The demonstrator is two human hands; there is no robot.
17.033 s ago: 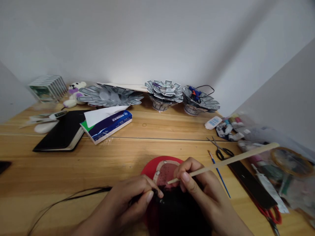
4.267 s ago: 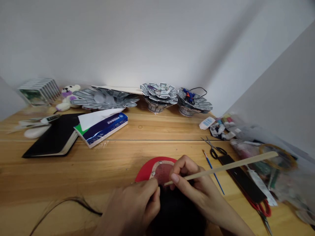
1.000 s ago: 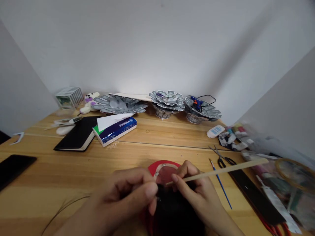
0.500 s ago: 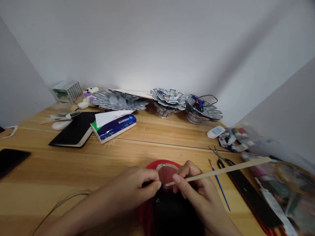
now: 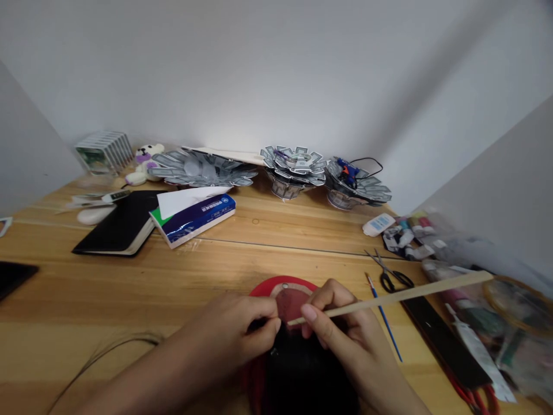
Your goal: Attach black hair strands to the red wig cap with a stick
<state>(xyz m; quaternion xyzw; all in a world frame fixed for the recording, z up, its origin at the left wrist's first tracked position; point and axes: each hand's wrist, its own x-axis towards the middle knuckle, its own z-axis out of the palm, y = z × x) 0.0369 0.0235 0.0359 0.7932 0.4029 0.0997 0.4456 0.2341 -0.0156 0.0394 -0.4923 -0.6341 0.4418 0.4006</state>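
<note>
At the near edge of the counter (image 5: 129,288), the right hand (image 5: 345,340) has its fingers pinched around a wooden stick (image 5: 389,297), tip over the red disc (image 5: 285,291); the left hand (image 5: 228,334) has its fingers pinched on dark fibres (image 5: 302,374) just beside it

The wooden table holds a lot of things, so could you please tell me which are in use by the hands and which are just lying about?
In use: left hand pinching black hair on the round red-rimmed base; right hand holding the long thin wooden stick.

Lying about: black notebook, blue tissue pack, black-handled scissors, thin blue paintbrush, white teddy bear.
</note>
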